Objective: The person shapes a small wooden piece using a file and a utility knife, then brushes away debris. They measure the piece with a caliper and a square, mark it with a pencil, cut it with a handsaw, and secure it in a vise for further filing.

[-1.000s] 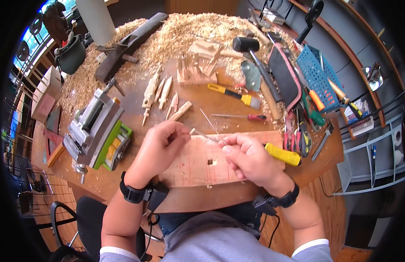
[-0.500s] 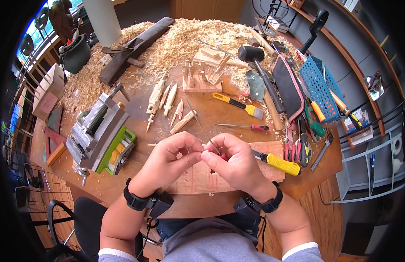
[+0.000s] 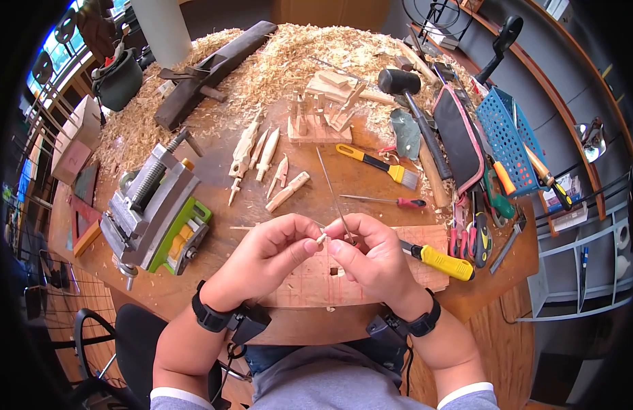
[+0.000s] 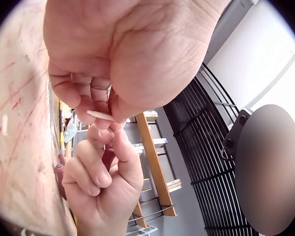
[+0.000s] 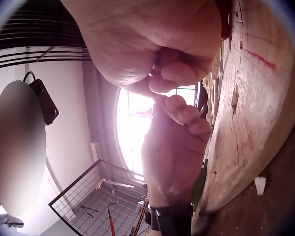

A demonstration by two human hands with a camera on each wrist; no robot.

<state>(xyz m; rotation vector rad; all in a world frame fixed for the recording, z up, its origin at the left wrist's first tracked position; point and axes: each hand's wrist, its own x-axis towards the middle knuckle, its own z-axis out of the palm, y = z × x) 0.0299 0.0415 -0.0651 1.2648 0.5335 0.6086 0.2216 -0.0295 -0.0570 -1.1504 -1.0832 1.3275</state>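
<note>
Above the marked board [image 3: 296, 290], my left hand [image 3: 262, 263] pinches a small pale wooden piece [image 3: 321, 238] between thumb and fingertips. In the left wrist view the piece [image 4: 101, 115] looks slim, with one rounded end. My right hand [image 3: 376, 260] grips a thin metal tool [image 3: 330, 184] whose shaft slants up and away from the fingers; its red handle [image 4: 108, 156] shows within the curled fingers in the left wrist view. The fingertips of both hands meet or nearly meet. In the right wrist view my right hand [image 5: 152, 44] hides most of the tool.
A vise [image 3: 152, 205] stands at left, a plane [image 3: 214, 75] behind it. Carved wooden pieces [image 3: 245, 147], a brush [image 3: 378, 164] and a red-handled screwdriver [image 3: 381, 199] lie beyond the board. A yellow-handled tool [image 3: 446, 262], mallet [image 3: 412, 102] and blue basket [image 3: 504, 137] are at right.
The hands, apart a second ago, have come together over the board. The thin tool's shaft has shifted with the right hand, and the pale piece now shows at the left fingertips.
</note>
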